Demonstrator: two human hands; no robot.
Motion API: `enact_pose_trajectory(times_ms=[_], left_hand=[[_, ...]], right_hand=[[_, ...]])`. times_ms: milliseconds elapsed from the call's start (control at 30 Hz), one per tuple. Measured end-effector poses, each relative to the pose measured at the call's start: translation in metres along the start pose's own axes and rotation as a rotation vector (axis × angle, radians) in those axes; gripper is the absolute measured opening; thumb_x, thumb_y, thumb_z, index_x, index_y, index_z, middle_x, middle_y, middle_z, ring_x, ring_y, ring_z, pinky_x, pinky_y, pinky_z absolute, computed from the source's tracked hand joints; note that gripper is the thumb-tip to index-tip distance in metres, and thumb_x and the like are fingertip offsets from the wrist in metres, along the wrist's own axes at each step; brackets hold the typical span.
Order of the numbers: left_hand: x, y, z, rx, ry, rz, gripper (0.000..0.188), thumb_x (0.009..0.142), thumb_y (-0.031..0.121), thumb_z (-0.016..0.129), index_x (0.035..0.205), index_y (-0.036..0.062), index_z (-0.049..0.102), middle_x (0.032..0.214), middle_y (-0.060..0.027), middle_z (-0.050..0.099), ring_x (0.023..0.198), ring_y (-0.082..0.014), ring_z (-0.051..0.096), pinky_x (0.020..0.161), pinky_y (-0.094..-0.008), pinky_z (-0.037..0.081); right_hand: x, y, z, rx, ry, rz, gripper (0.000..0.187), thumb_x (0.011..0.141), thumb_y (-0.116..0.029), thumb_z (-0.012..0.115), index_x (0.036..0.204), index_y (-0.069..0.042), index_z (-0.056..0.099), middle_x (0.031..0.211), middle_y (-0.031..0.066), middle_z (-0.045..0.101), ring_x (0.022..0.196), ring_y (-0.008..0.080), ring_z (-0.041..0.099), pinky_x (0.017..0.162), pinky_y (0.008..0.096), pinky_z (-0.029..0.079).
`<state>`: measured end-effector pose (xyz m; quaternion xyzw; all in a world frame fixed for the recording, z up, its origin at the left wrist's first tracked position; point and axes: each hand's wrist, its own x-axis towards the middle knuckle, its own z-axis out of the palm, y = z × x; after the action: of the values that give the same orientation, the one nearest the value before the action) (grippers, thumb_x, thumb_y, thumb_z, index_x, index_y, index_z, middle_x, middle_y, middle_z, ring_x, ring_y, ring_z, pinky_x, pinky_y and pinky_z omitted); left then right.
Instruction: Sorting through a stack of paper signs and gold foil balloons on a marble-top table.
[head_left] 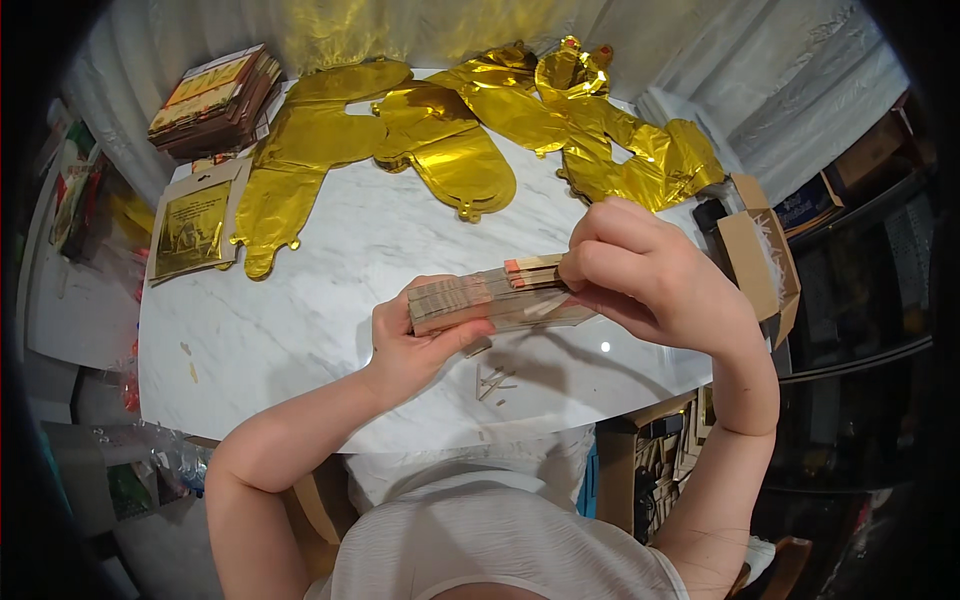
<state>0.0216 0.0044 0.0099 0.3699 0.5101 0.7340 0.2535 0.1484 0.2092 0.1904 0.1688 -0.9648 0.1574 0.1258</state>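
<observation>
over a marbled table (230,350), left hand (408,357) closed around a layered stack (450,303), right hand (652,282) pinching thin strips (535,267)

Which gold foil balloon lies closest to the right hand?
The rightmost gold foil balloon, just beyond the right hand and nearest the open cardboard box; the others lie farther left.

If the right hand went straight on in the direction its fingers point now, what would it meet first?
Most likely the red-ended strips on the bundle; the right hand seems to touch them, though exact contact is hard to judge.
</observation>
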Motion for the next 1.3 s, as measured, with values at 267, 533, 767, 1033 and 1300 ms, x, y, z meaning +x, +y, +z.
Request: enact_pose_trajectory(times_ms=[267,533,767,1033,1300], left_hand=[[0.001,-0.002,0.000,0.009,-0.002,0.007,0.038,0.087,0.003,0.085,0.118,-0.0020,0.063,0.105,-0.0063,0.077,0.096,-0.0089,0.070,0.088,-0.0276,0.059],[0.002,0.000,0.000,-0.004,0.012,-0.040,0.037,0.087,0.003,0.085,0.117,-0.0022,0.064,0.107,-0.0072,0.076,0.096,-0.0092,0.070,0.087,-0.0281,0.060],[0.000,0.000,0.001,0.022,0.007,-0.028,0.037,0.087,0.002,0.085,0.117,-0.0023,0.064,0.109,-0.0073,0.075,0.099,-0.0095,0.069,0.090,-0.0285,0.059],[0.001,0.001,0.000,-0.018,0.008,-0.056,0.038,0.087,0.001,0.084,0.117,-0.0025,0.063,0.110,-0.0071,0.076,0.100,-0.0095,0.069,0.092,-0.0282,0.058],[0.001,0.000,-0.001,0.038,-0.006,-0.027,0.038,0.087,0.000,0.084,0.118,-0.0026,0.063,0.109,-0.0077,0.076,0.099,-0.0096,0.070,0.091,-0.0284,0.058]], right_hand=[[-0.013,-0.009,-0.016,-0.004,0.101,-0.003,0.020,0.082,-0.009,0.082,0.087,-0.007,0.063,0.087,0.0079,0.060,0.079,0.0282,0.060,0.069,0.0381,0.049],[-0.034,-0.064,0.030,-0.389,-0.161,-0.095,0.022,0.073,-0.008,0.070,0.093,-0.002,0.067,0.089,0.0056,0.059,0.079,0.0202,0.059,0.067,0.0343,0.048],[-0.035,-0.052,0.039,-0.374,0.114,-0.037,0.030,0.068,-0.015,0.068,0.094,-0.001,0.069,0.083,0.0047,0.054,0.075,0.0198,0.056,0.065,0.0325,0.043],[-0.019,-0.030,0.027,-0.279,0.285,0.091,0.027,0.072,-0.005,0.069,0.099,-0.001,0.067,0.090,0.0095,0.061,0.077,0.0262,0.064,0.062,0.0358,0.053],[-0.006,-0.039,0.007,-0.186,0.071,0.237,0.024,0.081,0.004,0.075,0.098,-0.003,0.060,0.094,0.0110,0.058,0.085,0.0306,0.062,0.070,0.0385,0.051]])
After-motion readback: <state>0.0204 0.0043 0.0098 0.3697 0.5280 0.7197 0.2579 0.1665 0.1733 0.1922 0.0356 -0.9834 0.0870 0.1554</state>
